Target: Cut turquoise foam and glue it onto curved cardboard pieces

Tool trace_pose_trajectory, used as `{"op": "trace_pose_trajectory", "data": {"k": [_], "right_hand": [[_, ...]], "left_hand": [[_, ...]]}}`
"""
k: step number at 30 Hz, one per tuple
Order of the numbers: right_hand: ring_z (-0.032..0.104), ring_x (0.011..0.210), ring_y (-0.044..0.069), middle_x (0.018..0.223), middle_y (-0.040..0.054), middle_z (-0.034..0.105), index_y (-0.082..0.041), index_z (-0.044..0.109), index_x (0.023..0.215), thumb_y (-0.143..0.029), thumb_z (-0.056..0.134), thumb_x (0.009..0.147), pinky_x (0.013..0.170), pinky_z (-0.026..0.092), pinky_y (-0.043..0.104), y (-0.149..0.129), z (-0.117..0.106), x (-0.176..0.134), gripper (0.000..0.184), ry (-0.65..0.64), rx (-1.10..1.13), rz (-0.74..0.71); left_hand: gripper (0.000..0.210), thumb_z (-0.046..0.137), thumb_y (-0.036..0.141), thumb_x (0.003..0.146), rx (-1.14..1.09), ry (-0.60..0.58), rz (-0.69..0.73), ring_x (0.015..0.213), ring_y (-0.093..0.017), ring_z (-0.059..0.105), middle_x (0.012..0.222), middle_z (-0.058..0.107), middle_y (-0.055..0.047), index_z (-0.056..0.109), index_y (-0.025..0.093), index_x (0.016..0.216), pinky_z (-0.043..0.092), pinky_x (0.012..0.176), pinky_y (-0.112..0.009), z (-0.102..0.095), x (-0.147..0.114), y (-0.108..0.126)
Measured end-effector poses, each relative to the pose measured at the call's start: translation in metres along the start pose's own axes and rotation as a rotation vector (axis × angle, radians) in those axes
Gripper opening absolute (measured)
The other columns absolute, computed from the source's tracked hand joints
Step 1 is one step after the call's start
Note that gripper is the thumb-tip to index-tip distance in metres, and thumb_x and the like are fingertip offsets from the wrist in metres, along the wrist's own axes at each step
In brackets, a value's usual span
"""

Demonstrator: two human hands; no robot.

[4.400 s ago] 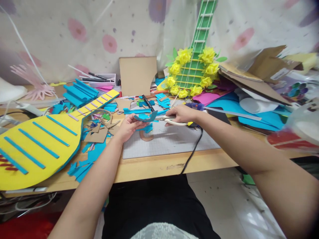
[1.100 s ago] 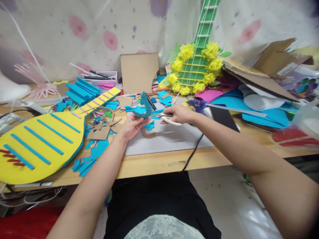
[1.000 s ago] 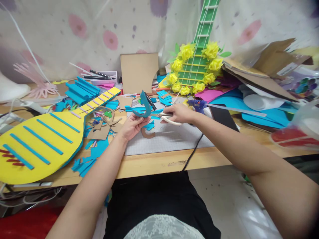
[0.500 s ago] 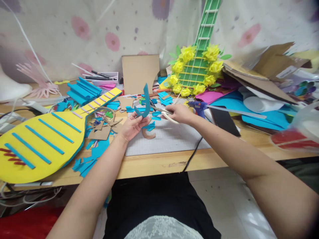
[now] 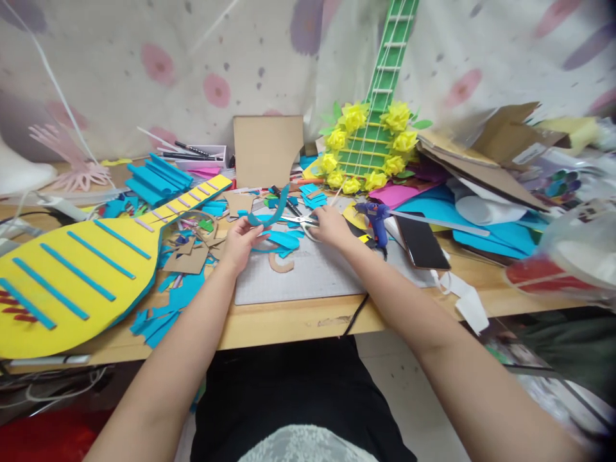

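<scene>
My left hand (image 5: 242, 244) pinches a curved blue strip (image 5: 273, 215) shaped like a hook, its free end curling up to the right. In my right hand (image 5: 332, 228) are scissors (image 5: 301, 220), fingers round the pale handles, blades pointing left toward the strip. Whether the blades touch the strip I cannot tell. Just below, a small brown C-shaped cardboard piece (image 5: 282, 264) lies on the grey cutting mat (image 5: 308, 285). Blue scraps (image 5: 283, 240) lie on the mat under the strip.
A yellow guitar-shaped craft (image 5: 72, 276) with blue bars lies at left beside cardboard scraps (image 5: 190, 260). Behind stands a green guitar craft (image 5: 368, 151) with yellow flowers. A blue glue gun (image 5: 376, 221) and a black phone (image 5: 423, 240) lie right of my right hand.
Both hands have moved slightly left and the view has shifted. The blue strip has tipped over to the right and sits lower. My right hand still holds the scissors.
</scene>
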State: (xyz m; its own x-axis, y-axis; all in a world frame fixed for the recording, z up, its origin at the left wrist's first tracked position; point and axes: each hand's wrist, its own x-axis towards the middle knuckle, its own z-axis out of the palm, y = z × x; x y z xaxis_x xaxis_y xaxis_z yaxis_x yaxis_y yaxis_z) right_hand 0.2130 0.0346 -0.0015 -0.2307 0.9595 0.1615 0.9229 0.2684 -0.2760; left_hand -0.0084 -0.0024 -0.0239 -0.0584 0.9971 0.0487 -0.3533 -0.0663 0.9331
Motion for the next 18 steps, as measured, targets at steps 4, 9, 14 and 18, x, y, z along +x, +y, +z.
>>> {"op": "trace_pose_trajectory", "data": {"k": [4, 9, 14, 18], "right_hand": [[0.058, 0.098, 0.022, 0.113, 0.0108, 0.059, -0.019, 0.051, 0.115, -0.024, 0.064, 0.068, 0.086, 0.048, 0.038, -0.015, 0.002, -0.004, 0.049, 0.052, 0.649, -0.023], [0.06, 0.09, 0.018, 0.102, 0.004, 0.062, -0.023, 0.055, 0.095, -0.04, 0.065, 0.067, 0.08, 0.052, 0.036, -0.042, 0.014, -0.003, 0.034, 0.047, 1.196, -0.059], [0.059, 0.098, 0.019, 0.09, 0.0039, 0.064, -0.02, 0.055, 0.072, -0.035, 0.063, 0.069, 0.094, 0.044, 0.038, -0.042, 0.024, 0.0, 0.017, 0.201, 1.153, -0.152], [0.06, 0.098, 0.019, 0.093, 0.0053, 0.066, -0.019, 0.056, 0.075, -0.033, 0.063, 0.069, 0.094, 0.043, 0.037, -0.039, 0.027, -0.004, 0.016, 0.135, 1.174, -0.193]], "left_hand": [[0.014, 0.071, 0.02, 0.063, 0.234, 0.102, 0.267, 0.087, -0.018, 0.064, 0.084, 0.066, -0.001, 0.061, 0.018, 0.072, 0.051, 0.084, -0.035, -0.004, 0.003, -0.007], [0.02, 0.057, 0.006, 0.068, 0.551, 0.093, 0.455, 0.103, -0.019, 0.059, 0.097, 0.067, -0.003, 0.068, 0.022, 0.074, 0.039, 0.101, -0.038, -0.007, -0.001, -0.006], [0.021, 0.06, 0.015, 0.072, 0.403, 0.155, 0.356, 0.093, -0.017, 0.064, 0.102, 0.064, -0.004, 0.062, 0.021, 0.092, 0.05, 0.084, -0.032, -0.005, 0.003, -0.008], [0.027, 0.069, 0.028, 0.068, 0.367, 0.111, 0.184, 0.077, -0.016, 0.064, 0.093, 0.065, -0.005, 0.062, 0.019, 0.093, 0.053, 0.07, -0.028, -0.003, 0.004, -0.01]]}}
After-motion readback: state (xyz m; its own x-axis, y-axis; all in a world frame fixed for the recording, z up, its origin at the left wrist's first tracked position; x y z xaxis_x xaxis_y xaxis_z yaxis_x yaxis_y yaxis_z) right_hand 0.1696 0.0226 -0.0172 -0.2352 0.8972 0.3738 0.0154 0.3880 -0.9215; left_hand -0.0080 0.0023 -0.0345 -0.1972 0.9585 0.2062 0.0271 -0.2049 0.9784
